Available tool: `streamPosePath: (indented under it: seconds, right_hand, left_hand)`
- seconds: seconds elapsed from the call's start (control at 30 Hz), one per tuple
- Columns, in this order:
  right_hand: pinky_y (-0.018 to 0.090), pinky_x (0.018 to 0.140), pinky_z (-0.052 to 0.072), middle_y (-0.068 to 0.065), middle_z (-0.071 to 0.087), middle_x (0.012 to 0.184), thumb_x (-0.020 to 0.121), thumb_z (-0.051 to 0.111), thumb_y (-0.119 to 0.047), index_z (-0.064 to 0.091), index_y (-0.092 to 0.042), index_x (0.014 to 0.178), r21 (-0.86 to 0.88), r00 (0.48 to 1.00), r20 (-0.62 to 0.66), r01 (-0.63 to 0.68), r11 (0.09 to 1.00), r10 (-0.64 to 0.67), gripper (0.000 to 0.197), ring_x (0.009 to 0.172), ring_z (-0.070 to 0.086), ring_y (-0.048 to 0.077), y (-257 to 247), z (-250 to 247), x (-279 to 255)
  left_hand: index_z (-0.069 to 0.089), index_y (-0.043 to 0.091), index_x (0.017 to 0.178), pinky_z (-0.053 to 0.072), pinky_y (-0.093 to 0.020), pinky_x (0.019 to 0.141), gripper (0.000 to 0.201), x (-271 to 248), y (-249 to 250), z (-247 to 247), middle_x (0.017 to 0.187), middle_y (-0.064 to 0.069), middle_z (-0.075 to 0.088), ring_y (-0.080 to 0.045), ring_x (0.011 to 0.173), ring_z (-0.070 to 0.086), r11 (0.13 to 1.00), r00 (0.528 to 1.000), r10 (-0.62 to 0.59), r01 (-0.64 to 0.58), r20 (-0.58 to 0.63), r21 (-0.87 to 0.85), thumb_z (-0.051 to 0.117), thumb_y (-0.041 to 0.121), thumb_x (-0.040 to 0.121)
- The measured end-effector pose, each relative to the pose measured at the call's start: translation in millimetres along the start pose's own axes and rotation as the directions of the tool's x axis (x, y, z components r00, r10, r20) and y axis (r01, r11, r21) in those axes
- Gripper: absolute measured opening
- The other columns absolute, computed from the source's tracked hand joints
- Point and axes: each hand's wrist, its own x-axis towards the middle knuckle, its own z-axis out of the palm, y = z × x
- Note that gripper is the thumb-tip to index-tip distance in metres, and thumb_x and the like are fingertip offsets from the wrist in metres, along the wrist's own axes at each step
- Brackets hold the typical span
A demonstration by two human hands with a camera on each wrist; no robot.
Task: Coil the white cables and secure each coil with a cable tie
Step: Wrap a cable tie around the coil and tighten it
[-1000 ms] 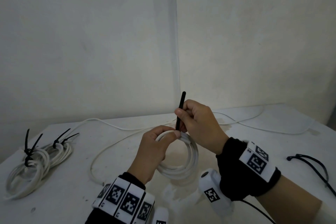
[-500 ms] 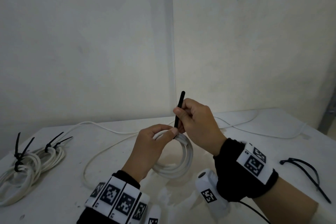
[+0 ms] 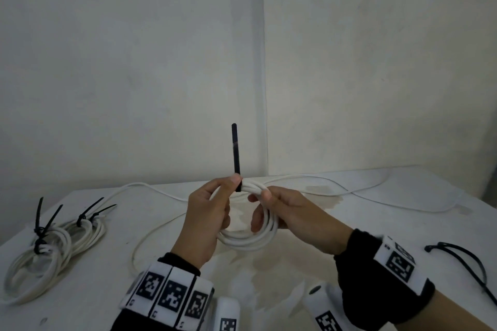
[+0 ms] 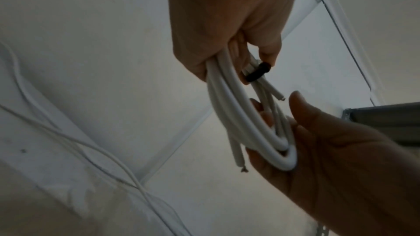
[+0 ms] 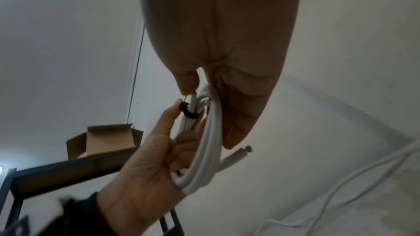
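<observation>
I hold a white cable coil (image 3: 248, 240) upright above the table between both hands. A black cable tie (image 3: 235, 153) wraps the coil's top, its tail standing straight up. My left hand (image 3: 236, 183) pinches the coil right at the tie, thumb and forefinger against the strap. My right hand (image 3: 258, 207) grips the coil's right side, thumb on top and fingers through the ring. The left wrist view shows the tie's loop (image 4: 256, 73) round the strands. In the right wrist view the tie (image 5: 187, 112) sits by my left thumb.
Tied coils (image 3: 40, 247) with black tie tails lie at the table's left. A loose white cable (image 3: 161, 193) runs along the back of the table (image 3: 349, 223). Spare black ties (image 3: 462, 258) lie at the right. An open cardboard box (image 5: 106, 139) sits on a dark shelf.
My right hand let go of the tie's tail and dropped to the coil's right side. My left hand now pinches at the tie, and more tail shows above.
</observation>
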Motion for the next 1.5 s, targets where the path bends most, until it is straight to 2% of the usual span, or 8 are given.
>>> streamPosePath:
  seconds: [0.13, 0.47, 0.63, 0.93, 1.07, 1.3, 1.43, 1.5]
  right_hand:
    - [0.024, 0.071, 0.048, -0.004, 0.060, 0.069, 0.099, 0.037, -0.018, 0.054, -0.013, 0.097, 0.052, 1.000, -0.022, 0.007, 0.999, -0.006, 0.018, 0.069, 0.061, 0.012, 2.0, 7.2, 2.6]
    - [0.023, 0.049, 0.039, -0.004, 0.035, 0.054, 0.100, 0.032, -0.015, 0.050, -0.010, 0.079, 0.311, 0.927, -0.357, 0.001, 0.950, 0.116, 0.028, 0.041, 0.035, 0.006, 3.3, 19.6, 11.6]
    - [0.020, 0.039, 0.029, -0.007, 0.031, 0.043, 0.099, 0.037, -0.018, 0.046, -0.010, 0.074, 0.441, 0.928, -0.326, -0.022, 0.897, 0.182, 0.028, 0.035, 0.025, 0.007, -8.0, 19.7, 12.5]
    - [0.027, 0.048, 0.034, 0.001, 0.028, 0.048, 0.096, 0.026, -0.027, 0.051, -0.004, 0.072, 0.530, 0.972, -0.166, -0.056, 0.846, 0.168, 0.041, 0.040, 0.028, 0.014, -19.9, 13.0, 11.1]
    - [0.028, 0.051, 0.043, -0.001, 0.033, 0.048, 0.093, 0.030, -0.054, 0.047, -0.009, 0.070, 0.358, 0.963, -0.220, -0.069, 0.931, 0.155, 0.053, 0.041, 0.035, 0.015, -16.6, 15.6, 11.2]
    - [0.033, 0.063, 0.050, -0.002, 0.041, 0.051, 0.097, 0.032, -0.040, 0.047, -0.008, 0.077, 0.324, 0.968, -0.234, -0.014, 0.946, 0.094, 0.041, 0.046, 0.047, 0.013, 2.4, 29.0, 10.8]
    - [0.012, 0.056, 0.044, 0.001, 0.051, 0.061, 0.099, 0.024, -0.039, 0.051, -0.011, 0.077, 0.156, 0.964, -0.257, -0.021, 0.988, 0.061, 0.045, 0.053, 0.054, 0.007, -0.3, 31.5, 11.4]
    - [0.015, 0.054, 0.041, -0.002, 0.043, 0.059, 0.100, 0.026, -0.036, 0.051, -0.010, 0.081, 0.149, 0.970, -0.237, -0.021, 0.989, 0.057, 0.041, 0.050, 0.047, 0.009, -1.4, 35.8, 16.1]
  left_hand:
    - [0.067, 0.014, 0.073, 0.024, -0.018, 0.037, 0.019, 2.0, -4.0, -2.8, 0.039, 0.009, 0.028, -0.006, 0.036, 0.022, 0.998, 0.998, 0.031, -0.028, -0.051, 0.064, 0.060, 0.026, 0.085]
    - [0.055, 0.005, 0.080, 0.047, -0.032, 0.064, 0.039, -9.0, -15.9, -0.6, 0.047, 0.000, 0.045, -0.013, 0.044, 0.051, 0.976, 0.979, -0.124, 0.150, 0.159, -0.159, 0.035, 0.034, 0.097]
    - [0.040, 0.010, 0.069, 0.043, -0.022, 0.046, 0.038, -10.8, -11.3, 10.1, 0.041, 0.007, 0.027, -0.009, 0.036, 0.025, 0.991, 0.987, -0.072, 0.087, 0.144, -0.102, 0.030, 0.031, 0.099]
    - [0.044, 0.009, 0.068, 0.042, -0.023, 0.046, 0.046, -4.3, -6.7, -0.1, 0.040, 0.005, 0.027, -0.009, 0.034, 0.024, 0.990, 0.989, -0.084, 0.096, 0.120, -0.101, 0.027, 0.039, 0.098]
    - [0.042, 0.008, 0.068, 0.041, -0.021, 0.043, 0.041, -4.9, -10.9, 0.3, 0.041, 0.007, 0.027, -0.008, 0.036, 0.024, 0.998, 0.993, -0.032, 0.038, 0.111, -0.051, 0.030, 0.033, 0.099]
    - [0.039, 0.011, 0.064, 0.029, -0.018, 0.037, 0.039, -2.2, -10.1, -3.8, 0.040, 0.009, 0.027, -0.006, 0.035, 0.023, 0.997, 0.998, 0.000, -0.004, 0.060, 0.081, 0.035, 0.031, 0.098]
    - [0.037, 0.012, 0.062, 0.025, -0.018, 0.036, 0.041, -1.2, -11.4, -11.5, 0.041, 0.009, 0.024, -0.006, 0.036, 0.020, 0.994, 0.998, -0.009, 0.002, 0.062, 0.114, 0.037, 0.031, 0.098]
    - [0.036, 0.012, 0.061, 0.025, -0.017, 0.036, 0.041, -2.2, -12.9, -16.4, 0.041, 0.010, 0.024, -0.006, 0.036, 0.020, 0.993, 0.997, -0.016, 0.007, 0.070, 0.120, 0.037, 0.032, 0.098]
